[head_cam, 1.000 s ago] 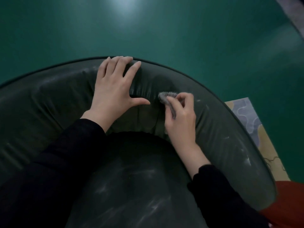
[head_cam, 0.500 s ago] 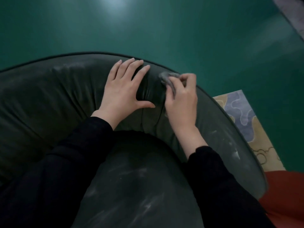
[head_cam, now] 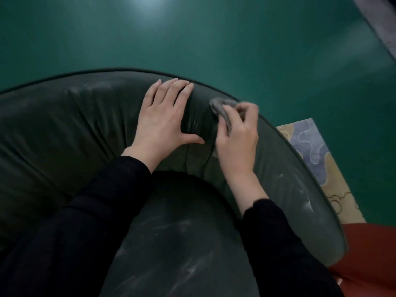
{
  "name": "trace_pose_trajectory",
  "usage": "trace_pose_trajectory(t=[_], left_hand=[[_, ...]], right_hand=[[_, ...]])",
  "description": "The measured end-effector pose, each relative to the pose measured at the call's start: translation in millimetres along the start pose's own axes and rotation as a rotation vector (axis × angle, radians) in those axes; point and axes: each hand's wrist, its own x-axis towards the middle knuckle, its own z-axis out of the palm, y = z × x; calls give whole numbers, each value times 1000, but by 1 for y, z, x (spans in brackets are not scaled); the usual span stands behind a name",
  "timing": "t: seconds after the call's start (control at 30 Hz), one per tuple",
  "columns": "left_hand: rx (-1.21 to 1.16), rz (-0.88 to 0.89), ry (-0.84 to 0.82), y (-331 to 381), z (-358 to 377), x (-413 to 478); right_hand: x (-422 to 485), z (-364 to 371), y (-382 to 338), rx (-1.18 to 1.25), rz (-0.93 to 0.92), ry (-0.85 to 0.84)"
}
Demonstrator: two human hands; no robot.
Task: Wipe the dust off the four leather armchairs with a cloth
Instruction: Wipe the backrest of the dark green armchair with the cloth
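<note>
Left hand [head_cam: 164, 118] flat on armchair [head_cam: 64, 129] backrest; right hand [head_cam: 237, 136] just beside, pressing cloth [head_cam: 220, 107] there.

Dim room, pale glare on green floor [head_cam: 150, 5] at top; soft blur, wide-angle bending at edges

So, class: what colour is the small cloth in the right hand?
Grey cloth, head view.

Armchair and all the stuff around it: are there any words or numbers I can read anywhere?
None: no words, labels, brands or numbers show anywhere.
The dark armchair bears only pale dust marks.
The grey cloth in the right hand is plain.
The rug beside the chair has wavy shapes, not letters.
</note>
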Motion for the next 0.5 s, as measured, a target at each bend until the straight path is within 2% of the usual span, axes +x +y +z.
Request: trace_pose_trajectory(t=[0.17,0.33,0.5], left_hand=[[-1,-7,-7,0,0,0],[-14,2,-9,-1,-1,-1],[-15,-1,-10,0,0,-1]], right_hand=[[-10,-19,15,44,132,60],[-13,-2,-1,86,72,7],[-36,-19,5,71,-31,-106]])
